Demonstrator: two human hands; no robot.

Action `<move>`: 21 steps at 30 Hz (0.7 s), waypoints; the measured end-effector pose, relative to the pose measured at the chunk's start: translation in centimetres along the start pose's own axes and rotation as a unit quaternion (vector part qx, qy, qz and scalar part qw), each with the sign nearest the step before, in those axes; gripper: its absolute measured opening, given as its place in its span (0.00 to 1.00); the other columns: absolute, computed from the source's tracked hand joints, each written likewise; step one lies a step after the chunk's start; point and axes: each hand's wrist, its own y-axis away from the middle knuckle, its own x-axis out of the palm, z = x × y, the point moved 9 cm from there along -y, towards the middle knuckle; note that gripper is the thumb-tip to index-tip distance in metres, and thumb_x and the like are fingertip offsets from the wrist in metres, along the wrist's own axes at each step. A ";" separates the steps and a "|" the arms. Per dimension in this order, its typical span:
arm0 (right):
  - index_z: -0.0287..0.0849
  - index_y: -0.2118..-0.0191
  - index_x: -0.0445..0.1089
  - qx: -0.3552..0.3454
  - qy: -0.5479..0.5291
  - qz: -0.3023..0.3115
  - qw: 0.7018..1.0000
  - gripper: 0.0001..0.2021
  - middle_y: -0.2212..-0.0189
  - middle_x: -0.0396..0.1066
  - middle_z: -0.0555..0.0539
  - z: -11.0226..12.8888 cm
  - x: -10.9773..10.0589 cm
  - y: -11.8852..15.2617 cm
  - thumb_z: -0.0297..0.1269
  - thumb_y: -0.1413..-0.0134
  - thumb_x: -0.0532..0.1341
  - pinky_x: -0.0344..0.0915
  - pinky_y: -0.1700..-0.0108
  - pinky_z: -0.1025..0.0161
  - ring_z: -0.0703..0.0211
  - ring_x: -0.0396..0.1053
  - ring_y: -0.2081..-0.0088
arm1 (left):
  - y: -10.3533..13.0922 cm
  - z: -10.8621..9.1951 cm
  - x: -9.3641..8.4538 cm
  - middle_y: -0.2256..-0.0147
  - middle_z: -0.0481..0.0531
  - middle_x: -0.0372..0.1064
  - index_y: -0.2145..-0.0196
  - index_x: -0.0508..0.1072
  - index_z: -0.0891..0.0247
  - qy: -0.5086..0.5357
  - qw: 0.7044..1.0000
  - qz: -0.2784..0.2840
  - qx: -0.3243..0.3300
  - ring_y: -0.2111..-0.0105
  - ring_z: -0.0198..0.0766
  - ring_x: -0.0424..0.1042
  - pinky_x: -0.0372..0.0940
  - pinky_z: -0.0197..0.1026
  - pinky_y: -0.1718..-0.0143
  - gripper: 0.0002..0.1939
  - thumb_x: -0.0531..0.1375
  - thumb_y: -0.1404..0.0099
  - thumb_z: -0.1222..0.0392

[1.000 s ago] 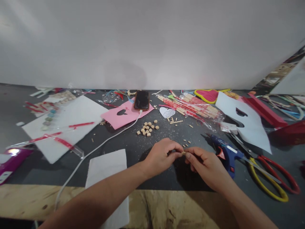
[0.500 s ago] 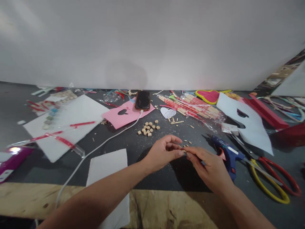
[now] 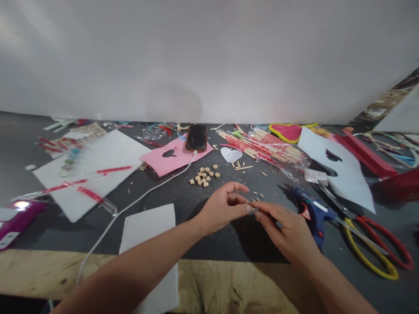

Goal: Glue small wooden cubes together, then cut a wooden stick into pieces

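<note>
My left hand is closed, thumb and curled fingers meeting at a tiny item between the two hands. Opposite it, my right hand pinches at the same spot with thumb and forefinger. What they hold is mostly covered by the fingertips and too small to name. Just beyond the fingertips lie a few short wooden stick pieces. A pile of small flower-shaped wooden clusters sits beyond my left hand. To the right of my right hand lies a blue glue gun.
Scissors with red and yellow handles lie at right. A phone rests on pink paper, its white cable crossing the table. Bagged sticks, a paper heart and white sheets lie around.
The fingertips have shifted slightly against each other. A pale wooden bit that showed between them is now hardly visible. Both hands stay in nearly the same place.
</note>
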 end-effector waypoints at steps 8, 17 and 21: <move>0.44 0.57 0.68 -0.006 -0.026 -0.018 0.999 0.10 0.65 0.74 0.46 0.0 -0.5 0.1 0.33 0.46 0.57 0.68 0.61 0.64 0.60 0.72 0.64 | 0.1 -0.1 0.0 0.74 0.45 0.68 0.57 0.64 0.64 0.019 1.000 0.008 -0.008 0.74 0.29 0.66 0.56 0.34 0.69 0.25 0.68 0.53 0.60; 0.45 0.63 0.68 -0.043 -0.034 -0.050 0.997 0.06 0.69 0.71 0.47 0.9 -1.2 0.0 0.30 0.47 0.57 0.67 0.66 0.64 0.61 0.70 0.67 | 0.2 0.0 0.5 0.73 0.47 0.70 0.58 0.64 0.64 0.048 0.998 0.025 -0.016 0.72 0.30 0.68 0.59 0.35 0.66 0.26 0.69 0.54 0.61; 0.45 0.64 0.67 -0.039 -0.037 -0.036 0.998 0.05 0.69 0.70 0.47 0.8 -0.8 0.1 0.31 0.47 0.57 0.67 0.67 0.64 0.61 0.69 0.68 | 0.2 -0.2 0.6 0.73 0.47 0.70 0.58 0.64 0.64 0.044 0.999 0.024 -0.018 0.72 0.31 0.68 0.59 0.35 0.66 0.26 0.68 0.54 0.61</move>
